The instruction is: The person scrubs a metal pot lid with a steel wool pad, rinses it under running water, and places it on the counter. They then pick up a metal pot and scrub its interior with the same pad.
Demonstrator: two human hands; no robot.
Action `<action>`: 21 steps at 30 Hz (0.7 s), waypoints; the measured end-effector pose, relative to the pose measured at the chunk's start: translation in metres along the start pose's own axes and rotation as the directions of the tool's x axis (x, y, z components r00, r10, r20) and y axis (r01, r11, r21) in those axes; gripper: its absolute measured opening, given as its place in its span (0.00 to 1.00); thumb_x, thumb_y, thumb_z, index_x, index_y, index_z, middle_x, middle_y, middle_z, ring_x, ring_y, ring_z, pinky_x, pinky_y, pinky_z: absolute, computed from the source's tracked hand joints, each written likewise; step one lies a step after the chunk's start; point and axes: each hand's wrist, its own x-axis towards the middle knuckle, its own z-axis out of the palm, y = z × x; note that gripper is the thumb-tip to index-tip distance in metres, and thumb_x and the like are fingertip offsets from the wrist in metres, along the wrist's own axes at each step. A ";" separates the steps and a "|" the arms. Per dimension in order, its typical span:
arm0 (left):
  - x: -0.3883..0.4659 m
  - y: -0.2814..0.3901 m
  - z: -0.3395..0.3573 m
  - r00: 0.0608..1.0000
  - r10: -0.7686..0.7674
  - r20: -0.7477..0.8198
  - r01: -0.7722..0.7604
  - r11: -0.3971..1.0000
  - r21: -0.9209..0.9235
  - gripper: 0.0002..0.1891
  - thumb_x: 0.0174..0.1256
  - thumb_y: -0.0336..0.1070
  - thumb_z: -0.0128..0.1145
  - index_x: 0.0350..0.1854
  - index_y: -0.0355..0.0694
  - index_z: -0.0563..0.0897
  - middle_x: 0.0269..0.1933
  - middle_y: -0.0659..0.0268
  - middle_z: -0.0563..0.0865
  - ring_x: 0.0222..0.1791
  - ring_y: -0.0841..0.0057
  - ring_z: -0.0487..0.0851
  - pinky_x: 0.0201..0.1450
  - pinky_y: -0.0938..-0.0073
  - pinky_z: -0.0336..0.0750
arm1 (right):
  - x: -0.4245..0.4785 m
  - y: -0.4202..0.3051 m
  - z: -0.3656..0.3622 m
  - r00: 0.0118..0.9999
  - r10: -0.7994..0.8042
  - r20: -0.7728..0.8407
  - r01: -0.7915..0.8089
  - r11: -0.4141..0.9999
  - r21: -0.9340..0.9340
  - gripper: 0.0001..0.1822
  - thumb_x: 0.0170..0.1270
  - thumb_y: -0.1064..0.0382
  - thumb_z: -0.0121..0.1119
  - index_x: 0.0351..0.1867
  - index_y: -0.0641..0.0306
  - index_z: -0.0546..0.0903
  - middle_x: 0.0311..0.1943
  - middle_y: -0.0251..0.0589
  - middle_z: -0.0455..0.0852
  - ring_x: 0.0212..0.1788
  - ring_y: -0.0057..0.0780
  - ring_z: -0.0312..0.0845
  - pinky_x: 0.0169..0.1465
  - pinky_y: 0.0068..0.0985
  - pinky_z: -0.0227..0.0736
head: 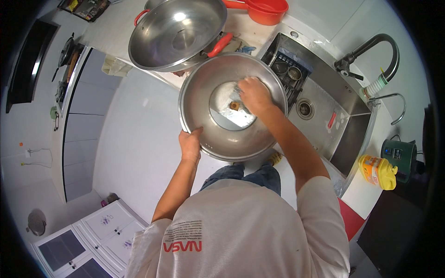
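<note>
A large stainless steel basin (229,142) is tilted in front of my body, its inside facing me. My left hand (190,144) grips its lower-left rim, thumb over the edge. My right hand (256,94) is inside, with curled fingers against the basin's bottom. Beside those fingers shows a greyish, shiny patch, perhaps a cloth or a reflection; whether my right hand holds anything is hidden. A small brown square (234,105) shows on the basin's bright bottom.
A big steel wok (182,38) with red handles stands on the counter behind the basin, near a red plastic dipper (267,10). To the right is a steel sink (320,107) with a dark drain rack (288,71), a black faucet (391,48) and a red-handled tool (332,120). A yellow jug (377,172) stands nearby.
</note>
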 end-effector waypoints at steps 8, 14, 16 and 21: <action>-0.004 -0.008 0.009 0.999 0.017 0.046 -0.015 0.999 -0.045 0.14 0.55 0.27 0.54 0.44 0.30 0.78 0.36 0.61 0.84 0.33 0.73 0.80 0.39 0.75 0.74 | -0.080 -0.067 0.015 0.995 -0.084 0.046 0.071 0.971 0.229 0.08 0.49 0.70 0.58 0.32 0.62 0.76 0.33 0.46 0.76 0.40 0.47 0.73 0.44 0.40 0.71; -0.009 -0.001 0.014 0.999 0.046 -0.005 -0.046 0.998 0.047 0.13 0.54 0.27 0.54 0.43 0.29 0.79 0.36 0.61 0.84 0.34 0.75 0.80 0.39 0.75 0.73 | -0.028 -0.054 0.021 0.979 0.157 -0.134 -0.132 0.975 0.179 0.06 0.51 0.67 0.57 0.31 0.60 0.75 0.35 0.42 0.77 0.43 0.43 0.72 0.41 0.40 0.72; -0.006 -0.002 0.013 0.999 0.050 0.004 -0.050 0.998 0.036 0.12 0.54 0.27 0.55 0.42 0.29 0.80 0.36 0.62 0.84 0.34 0.75 0.80 0.39 0.74 0.73 | -0.035 -0.070 0.022 0.989 0.087 -0.122 -0.059 0.975 0.214 0.05 0.51 0.67 0.57 0.30 0.60 0.75 0.35 0.42 0.76 0.43 0.43 0.72 0.41 0.40 0.72; 0.001 -0.005 0.009 0.996 0.079 0.052 -0.083 0.992 0.094 0.13 0.54 0.26 0.55 0.43 0.32 0.81 0.37 0.63 0.84 0.35 0.76 0.80 0.40 0.75 0.74 | -0.044 -0.100 0.019 0.999 0.009 -0.045 0.005 0.953 0.302 0.06 0.50 0.68 0.57 0.31 0.60 0.75 0.34 0.41 0.75 0.43 0.43 0.72 0.42 0.38 0.73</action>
